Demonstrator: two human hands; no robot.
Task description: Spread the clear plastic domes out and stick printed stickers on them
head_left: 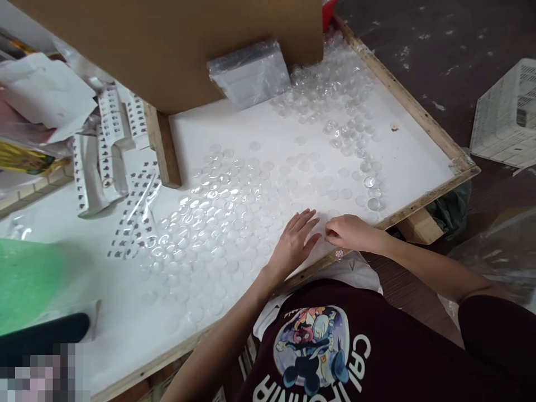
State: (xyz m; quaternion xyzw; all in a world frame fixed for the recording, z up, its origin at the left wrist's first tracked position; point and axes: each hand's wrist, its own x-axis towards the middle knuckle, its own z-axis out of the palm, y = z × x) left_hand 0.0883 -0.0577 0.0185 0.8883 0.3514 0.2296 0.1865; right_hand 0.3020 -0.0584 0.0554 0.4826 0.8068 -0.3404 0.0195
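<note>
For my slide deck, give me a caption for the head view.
Both hands, left hand and right hand, rest among clear round discs on a white wood-framed tray.

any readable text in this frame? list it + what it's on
"CALIFORNIA", partly seen ("CALI...", "...RNIA"): curved white letters around the cartoon print on the dark T-shirt.
Small script above that print: too small to read.
White printed strips: dark marks, too blurred to read.
Yellow packet: print unreadable.
White crate: nothing legible.
</note>
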